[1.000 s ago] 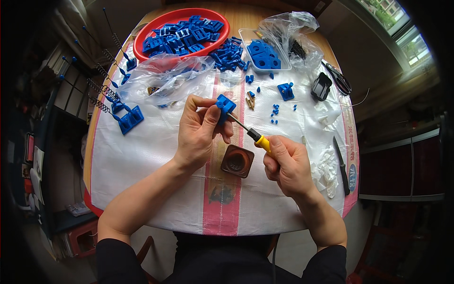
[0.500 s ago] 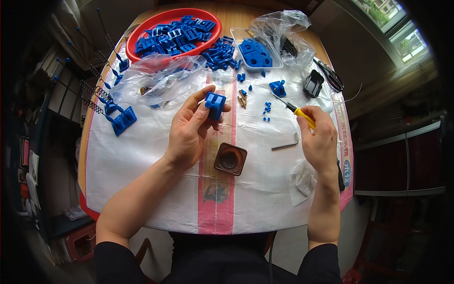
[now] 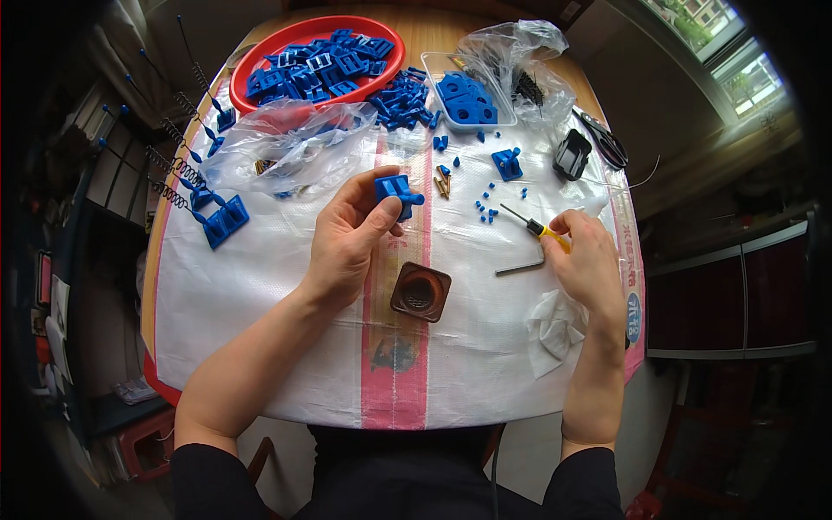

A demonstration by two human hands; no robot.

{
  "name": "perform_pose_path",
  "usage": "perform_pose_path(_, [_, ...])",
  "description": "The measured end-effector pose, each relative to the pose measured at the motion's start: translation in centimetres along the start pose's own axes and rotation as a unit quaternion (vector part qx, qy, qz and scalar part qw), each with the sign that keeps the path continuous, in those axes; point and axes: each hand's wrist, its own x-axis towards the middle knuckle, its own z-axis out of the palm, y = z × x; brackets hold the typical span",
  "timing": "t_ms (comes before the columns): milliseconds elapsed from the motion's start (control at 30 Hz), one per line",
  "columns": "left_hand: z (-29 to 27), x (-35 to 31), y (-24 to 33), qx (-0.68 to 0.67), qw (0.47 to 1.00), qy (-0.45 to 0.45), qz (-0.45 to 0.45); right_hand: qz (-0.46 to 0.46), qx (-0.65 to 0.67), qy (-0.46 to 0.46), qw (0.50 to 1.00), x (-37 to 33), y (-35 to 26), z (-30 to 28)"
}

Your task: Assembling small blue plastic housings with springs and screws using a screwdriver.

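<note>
My left hand (image 3: pixel 345 243) grips a blue plastic bracket (image 3: pixel 394 187) between thumb and fingers, with a stubby peg pointing right. In my right hand (image 3: pixel 589 260) is a yellow-and-black screwdriver (image 3: pixel 539 229), its thin shaft pointing up-left. The tip lies beside several tiny blue plugs (image 3: pixel 487 218); whether it touches one I cannot tell. Just below the screwdriver lies an L-shaped hex key (image 3: pixel 518 269). A second blue bracket (image 3: pixel 506 165) sits farther back. Brass pins (image 3: pixel 443 184) lie between the two brackets. Nearer me stands a square brown dish (image 3: pixel 421 292).
At the back are a red basin (image 3: pixel 400 54) of blue parts, a clear tub (image 3: pixel 511 111) and plastic bags (image 3: pixel 286 143). Blue pieces with coiled springs (image 3: pixel 227 222) stand at left. Scissors (image 3: pixel 602 143), a black case (image 3: pixel 572 154) and crumpled tissue (image 3: pixel 555 329) are at right.
My right hand has lowered the screwdriver toward the tiny plugs, and some plugs have shifted. The bracket in my left hand has turned, so its peg now points right.
</note>
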Motion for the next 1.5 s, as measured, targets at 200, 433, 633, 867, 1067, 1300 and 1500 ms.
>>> perform_pose_path(200, [0.3, 0.1, 0.0, 0.025, 0.999, -0.029, -0.013, -0.118, 0.161, 0.148, 0.969, 0.2, -2.0, 0.8])
perform_pose_path(433, [0.5, -0.1, 0.0, 0.048, 0.995, -0.087, -0.010, -0.293, 0.282, 0.110, 0.907, -1.1, -8.5, 2.6])
perform_pose_path(633, [0.4, -0.1, 0.0, -0.001, 0.995, -0.084, -0.046, -0.378, 0.207, 0.169, 0.887, 0.2, -9.2, 3.1])
perform_pose_path(867, [0.3, 0.0, -1.0, -0.103, 0.990, -0.065, -0.076, -0.401, 0.204, 0.170, 0.877, -0.3, -9.6, 3.8])
perform_pose_path(1067, [0.1, 0.1, -1.1, -0.061, 0.991, -0.097, -0.073, -0.386, 0.236, 0.180, 0.873, -0.3, -9.7, 4.1])
perform_pose_path(1300, [0.5, -0.1, -1.1, -0.055, 0.989, -0.120, -0.072, -0.365, 0.246, 0.193, 0.877, -0.2, -9.4, 3.9])
perform_pose_path(1500, [-0.5, 0.1, -0.8, -0.143, 0.974, -0.134, -0.113, -0.350, 0.252, 0.197, 0.881, -0.2, -9.6, 4.0])
